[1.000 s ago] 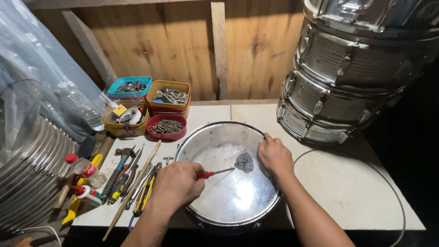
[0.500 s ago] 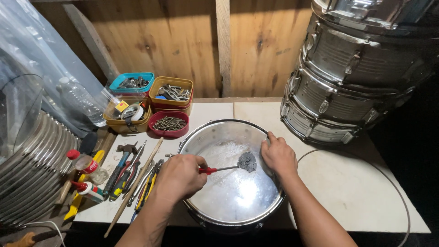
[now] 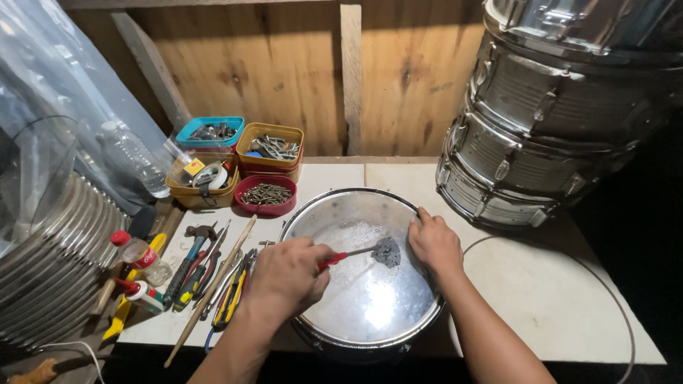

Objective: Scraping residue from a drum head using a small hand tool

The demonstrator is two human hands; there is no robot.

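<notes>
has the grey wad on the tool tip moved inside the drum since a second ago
Yes, slightly: the grey wad has shifted toward the right hand resting on the drum rim, closing the gap.

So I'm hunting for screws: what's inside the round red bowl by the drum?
The red bowl holds a heap of dark screws or nails; which, I cannot tell. Its bottom is covered by them. The orange tray behind it holds more metal hardware.
</notes>
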